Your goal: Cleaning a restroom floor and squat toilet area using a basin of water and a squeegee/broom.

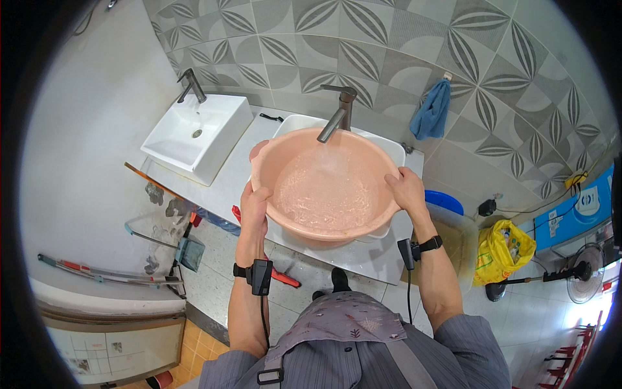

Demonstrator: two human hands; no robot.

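Note:
A pink plastic basin (291,221) rests over a white washbasin (396,151) on the counter. Water (323,194) lies inside it, its surface rippled and bubbly. From the dark metal faucet (346,104) a stream runs down into the basin near its far side. My left hand (254,206) grips the basin's left rim, thumb over the edge and fingers outside. On the right rim, my right hand (407,189) holds on in the same way, its fingers mostly hidden behind the wall.
A second white washbasin (197,146) with its own faucet (194,87) stands at left. A blue towel (431,111) hangs on the tiled wall. Right of the counter are a translucent tub (461,243), a yellow bag (503,253) and a fan (585,272). A red-headed cleaning tool (284,278) lies below.

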